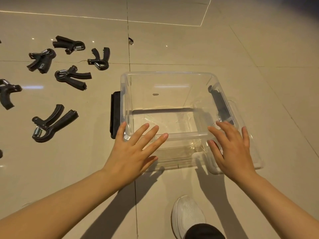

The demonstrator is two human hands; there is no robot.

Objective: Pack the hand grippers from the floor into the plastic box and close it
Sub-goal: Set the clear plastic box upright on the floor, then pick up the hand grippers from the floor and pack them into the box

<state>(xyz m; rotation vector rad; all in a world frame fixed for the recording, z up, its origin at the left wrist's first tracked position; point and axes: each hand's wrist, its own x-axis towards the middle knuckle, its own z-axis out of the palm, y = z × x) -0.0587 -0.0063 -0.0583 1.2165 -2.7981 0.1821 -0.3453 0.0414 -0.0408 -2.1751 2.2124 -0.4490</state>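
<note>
A clear plastic box (169, 74) stands open and empty on the tiled floor, with a black latch (115, 114) on its left side and another (221, 102) on its right. My left hand (134, 152) hovers with fingers spread over the box's near left corner. My right hand (233, 149) is spread over the near right corner. A clear lid (255, 152) seems to lie under the box at the right. Several black hand grippers lie on the floor to the left, one nearest (53, 124), others farther back (72, 77) (100, 58).
My white shoe (187, 214) stands on the floor just in front of the box. A small dark object (130, 40) lies on a tile joint beyond the box. More grippers (7, 93) reach the left frame edge.
</note>
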